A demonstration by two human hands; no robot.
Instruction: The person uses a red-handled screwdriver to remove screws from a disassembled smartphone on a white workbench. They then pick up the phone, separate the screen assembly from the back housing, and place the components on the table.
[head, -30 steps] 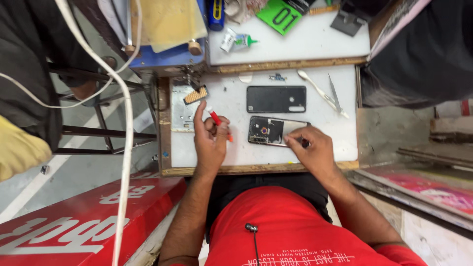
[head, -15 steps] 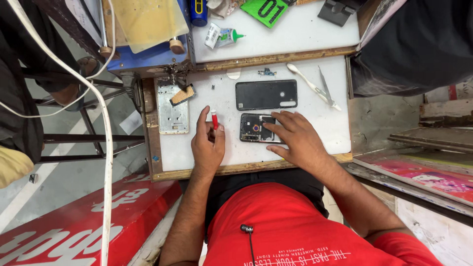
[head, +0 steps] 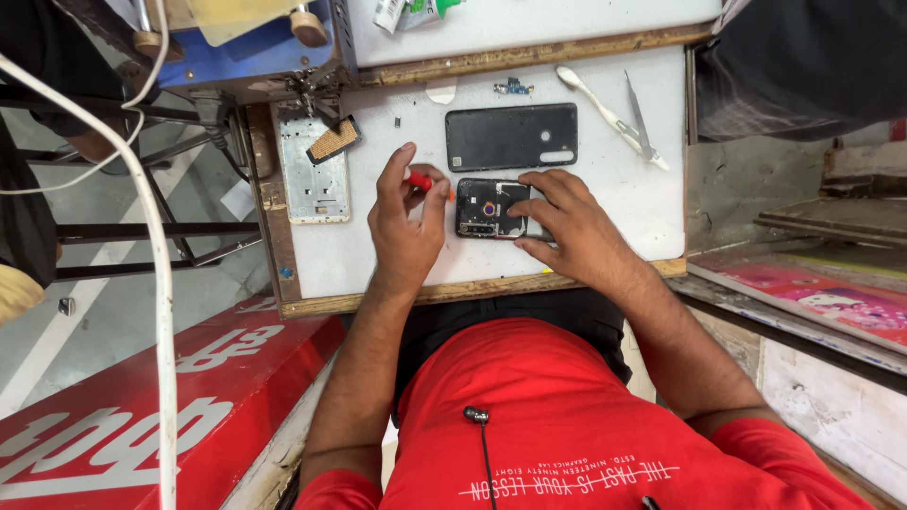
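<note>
Head view: left hand (head: 404, 227) closed round a red-handled screwdriver (head: 419, 180), tip toward an opened phone (head: 489, 209) lying near the middle of the white surface (head: 605, 203). Right hand (head: 572, 222) spread, fingers flat on the phone's right end, pinning rather than gripping. Just beyond, a black back cover (head: 511, 136); far right, tweezers (head: 641, 121) and a white pry tool (head: 595, 104); left, a metal plate (head: 315, 184).

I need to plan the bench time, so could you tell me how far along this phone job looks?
Done: the black back cover is off and lies above the opened phone, whose inner parts show. In hand: the left hand holds a red-handled screwdriver beside the phone, while the right hand steadies it. Left: the cover is not refitted; tweezers and a white pry tool lie unused.
</note>
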